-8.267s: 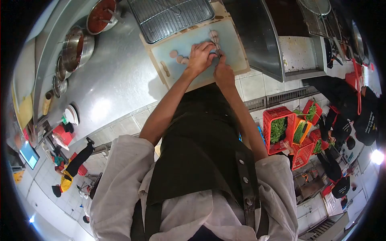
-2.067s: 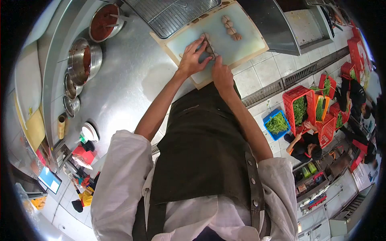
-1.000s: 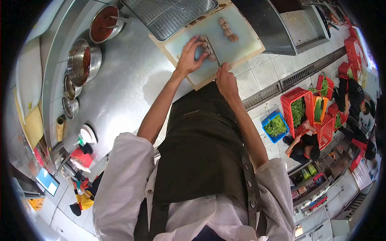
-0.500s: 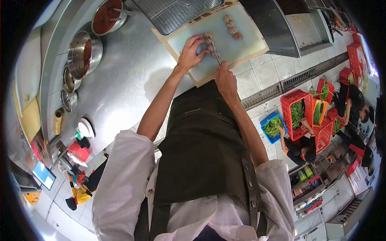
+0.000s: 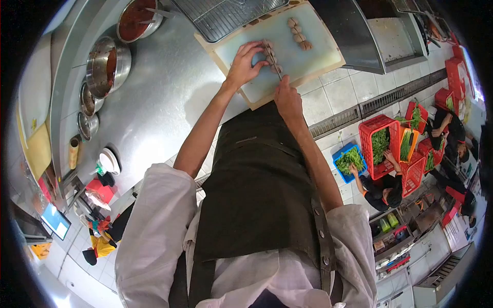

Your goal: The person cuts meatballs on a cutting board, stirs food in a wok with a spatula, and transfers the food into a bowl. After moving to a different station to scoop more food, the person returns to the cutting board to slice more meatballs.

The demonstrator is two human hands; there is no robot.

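Observation:
On a whitish cutting board (image 5: 321,49) with a tan border, a row of brownish balls that look like meatballs (image 5: 270,61) lies under a knife (image 5: 273,61). My right hand (image 5: 289,97) is wrapped around the knife's handle, and the thin blade runs along the row. From the left, my left hand (image 5: 245,64) arches against the same balls, thumb and fingertips touching them and the fingers partly hiding the blade. Farther right on the board sits a second row of similar balls (image 5: 298,35), with cut lines on them.
A wire rack in a metal tray (image 5: 226,20) overlaps the board's far edge. Metal bowls (image 5: 108,66), some with red sauce, line the steel counter (image 5: 159,77) at left. On the floor at right, people handle greens in red crates (image 5: 377,133) and a blue basket (image 5: 349,159).
My hands stay nearly in place, with the knife still along the row. At right, a co-worker's hand has moved onto the greens in the blue basket.

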